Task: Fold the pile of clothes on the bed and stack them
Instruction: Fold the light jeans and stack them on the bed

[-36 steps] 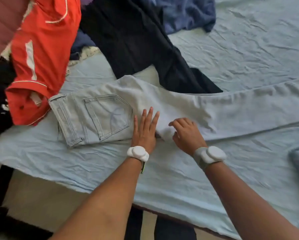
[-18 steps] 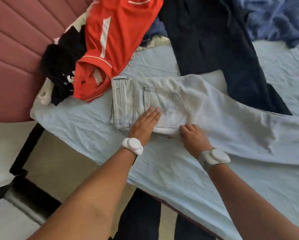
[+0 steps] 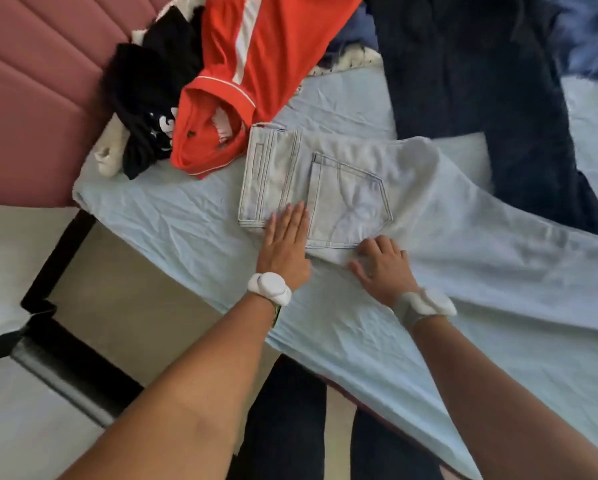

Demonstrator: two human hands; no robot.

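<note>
So we've got the pale jeans (image 3: 377, 188) laid flat on the light blue sheet (image 3: 172, 216), near the bed's front edge, waistband toward the pink headboard (image 3: 30, 98) and the legs running off to the right. Our left hand (image 3: 285, 244) is flat on the lower waistband corner, fingers straight and held close together, just pressing down. Our right hand (image 3: 382, 263) sits at the bottom edge below the back pocket, fingers curled in on the hem — looks like it's pinching the denim there, though we can't see the fingertips clearly.

Handling-wise, we'd guess denim like this is fairly heavy and stiffish — it holds a crease and won't slide around much on a cotton sheet. Best places to grab are probably the waistband and the leg hems, where the seams are thick, rather than mid-leg where it just sags.

Behind the jeans the rest of the pile is still unfolded: an orange shirt (image 3: 256, 71), a black top (image 3: 145, 98) beside it, dark trousers (image 3: 481, 98), and something blue (image 3: 585, 36) at the far right.
</note>
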